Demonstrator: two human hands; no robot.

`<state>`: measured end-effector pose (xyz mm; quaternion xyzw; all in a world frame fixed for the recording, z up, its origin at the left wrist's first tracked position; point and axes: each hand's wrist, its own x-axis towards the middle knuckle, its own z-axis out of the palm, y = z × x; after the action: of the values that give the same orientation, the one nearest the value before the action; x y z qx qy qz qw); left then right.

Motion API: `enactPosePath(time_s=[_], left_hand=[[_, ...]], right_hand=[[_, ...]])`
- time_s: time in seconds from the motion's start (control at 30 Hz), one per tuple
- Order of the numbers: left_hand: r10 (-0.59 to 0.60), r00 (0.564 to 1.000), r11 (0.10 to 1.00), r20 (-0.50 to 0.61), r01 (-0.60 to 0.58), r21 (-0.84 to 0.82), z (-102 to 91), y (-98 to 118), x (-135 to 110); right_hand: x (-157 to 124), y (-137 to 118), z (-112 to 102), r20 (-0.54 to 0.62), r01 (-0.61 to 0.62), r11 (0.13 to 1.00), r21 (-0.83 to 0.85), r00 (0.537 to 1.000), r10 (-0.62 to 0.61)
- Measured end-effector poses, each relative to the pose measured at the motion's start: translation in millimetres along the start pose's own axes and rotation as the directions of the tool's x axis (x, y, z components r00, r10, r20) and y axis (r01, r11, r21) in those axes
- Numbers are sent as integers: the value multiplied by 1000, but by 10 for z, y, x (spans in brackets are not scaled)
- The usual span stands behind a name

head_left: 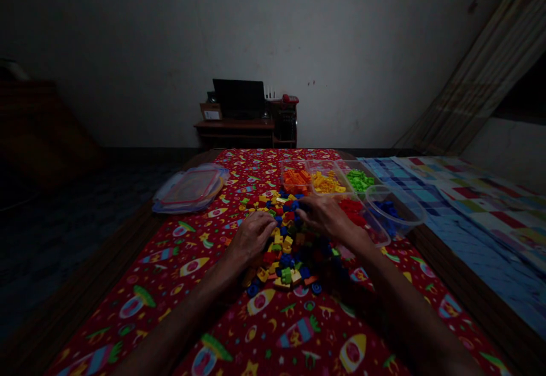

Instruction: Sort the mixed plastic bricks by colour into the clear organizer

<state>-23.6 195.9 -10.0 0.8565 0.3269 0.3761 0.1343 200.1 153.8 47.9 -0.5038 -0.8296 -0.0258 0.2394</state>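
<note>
A heap of mixed toy building bricks in yellow, blue, red, green and orange lies on the table. My left hand rests at the heap's left side, its fingers curled together and their tips against the bricks. Over the heap's right side is my right hand, fingers bent down and drawn together near some blue bricks. Whatever either hand may hold is too dark and small to make out. Beyond the right hand, clear plastic boxes hold orange bricks, yellow bricks, green bricks, red bricks and blue bricks.
Stacked clear lids lie at the table's left edge. A red patterned cloth covers the table. The round clear tub stands near the right edge, beside a bed with checked covers. A desk with a monitor stands by the wall.
</note>
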Motion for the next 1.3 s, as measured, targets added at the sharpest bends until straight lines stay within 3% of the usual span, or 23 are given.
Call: enactPosePath(time_s=[0.1, 0.23, 0.3, 0.37, 0.47, 0.57, 0.67, 0.8, 0.93, 1.07, 1.17, 1.3], left_hand=[[27, 999, 999, 28, -28, 33, 12, 1, -17], [163, 980, 984, 116, -170, 56, 22, 189, -52], [281, 929, 949, 242, -307, 76, 24, 387, -93], [384, 827, 889, 411, -452, 80, 43, 607, -156], [466, 718, 814, 517, -577, 68, 136, 851, -276], [469, 701, 775, 538, -618, 129, 289, 890, -370], [423, 748, 770, 511, -594, 233, 411, 790, -392], [385, 798, 782, 463, -549, 296, 414, 689, -333], [368, 831, 822, 417, -500, 273, 297, 690, -250], [363, 830, 829, 424, -495, 259, 188, 642, -173], [357, 832, 824, 424, -495, 277, 144, 538, -131], [306, 881, 846, 360, -425, 321, 90, 388, -90]], right_hand=[[-52, 287, -300, -138, -219, 965, -145, 970, 199], [-257, 720, -651, -286, -528, 786, -321, 845, 451], [-385, 900, -755, -334, -641, 663, -386, 767, 548], [-505, 1044, -812, -351, -715, 560, -418, 696, 626], [-652, 1184, -852, -294, -777, 461, -429, 603, 742], [-730, 1218, -889, -191, -789, 444, -425, 558, 808], [-699, 1143, -934, -168, -784, 487, -384, 578, 798], [-503, 953, -908, -204, -743, 587, -322, 660, 723], [-275, 726, -701, -216, -587, 768, -258, 809, 546], [-137, 476, -404, -126, -310, 940, -143, 948, 294], [-103, 333, -216, -54, -162, 984, -77, 986, 158], [-110, 248, -52, 18, -106, 993, -51, 994, 107]])
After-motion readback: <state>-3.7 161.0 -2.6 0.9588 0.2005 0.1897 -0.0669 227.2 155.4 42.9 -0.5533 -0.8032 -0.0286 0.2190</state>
